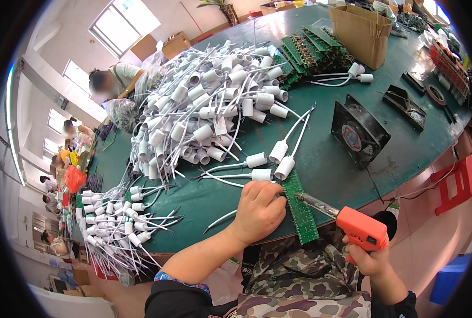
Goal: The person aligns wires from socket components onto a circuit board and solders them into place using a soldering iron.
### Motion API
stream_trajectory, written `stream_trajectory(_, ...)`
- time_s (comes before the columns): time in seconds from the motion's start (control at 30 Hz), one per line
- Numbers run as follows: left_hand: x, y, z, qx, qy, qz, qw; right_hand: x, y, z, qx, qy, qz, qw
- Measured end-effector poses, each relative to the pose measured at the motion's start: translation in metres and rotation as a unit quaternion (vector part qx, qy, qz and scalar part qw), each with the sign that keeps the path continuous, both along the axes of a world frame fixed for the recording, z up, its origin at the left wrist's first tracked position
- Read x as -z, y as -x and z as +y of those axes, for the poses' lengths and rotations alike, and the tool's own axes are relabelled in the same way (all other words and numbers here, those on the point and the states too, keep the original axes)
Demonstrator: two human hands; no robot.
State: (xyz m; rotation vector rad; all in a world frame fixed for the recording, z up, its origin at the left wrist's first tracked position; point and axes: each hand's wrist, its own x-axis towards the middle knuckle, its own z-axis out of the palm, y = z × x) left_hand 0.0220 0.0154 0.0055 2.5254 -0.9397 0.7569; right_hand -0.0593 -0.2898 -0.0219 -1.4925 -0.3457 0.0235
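My right hand (369, 258) is wrapped round the handle of an orange soldering gun (360, 228). The gun's metal tip points left and reaches the upper part of a long green circuit board (301, 212) at the table's front edge. Beside that board, my left hand (261, 209) is closed, thumb and fingertips at the board's left edge; what it pinches is hidden. A white cable (220, 219) runs out to the left from under this hand. Just above are several white cylindrical caps with cables, including one cap (284, 167) against the board's top end.
A large heap of white caps (204, 111) covers the table's middle, with a smaller pile (111, 220) at left. Stacked green boards (312, 50), a cardboard box (360, 34) and a black fan (359, 130) stand behind. Other people sit along the left side.
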Motion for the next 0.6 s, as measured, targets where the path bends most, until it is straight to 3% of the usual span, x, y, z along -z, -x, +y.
stream_trajectory(0.07,0.001,0.000,0.000,0.001,-0.001,-0.002,1.000,0.004,0.000,-0.004,-0.003,0.005,-0.020,1.000)
stream_trajectory(0.17,0.000,0.000,0.000,0.002,0.000,-0.003,1.000,-0.011,0.002,-0.002,0.016,-0.015,0.050,0.999)
stream_trajectory(0.43,-0.001,0.001,-0.001,-0.004,-0.007,0.001,1.000,-0.001,-0.001,-0.002,-0.008,-0.017,0.008,1.000)
stream_trajectory(0.6,-0.002,0.003,-0.001,-0.007,-0.021,0.002,1.000,-0.015,0.002,0.000,0.009,-0.046,0.072,0.996)
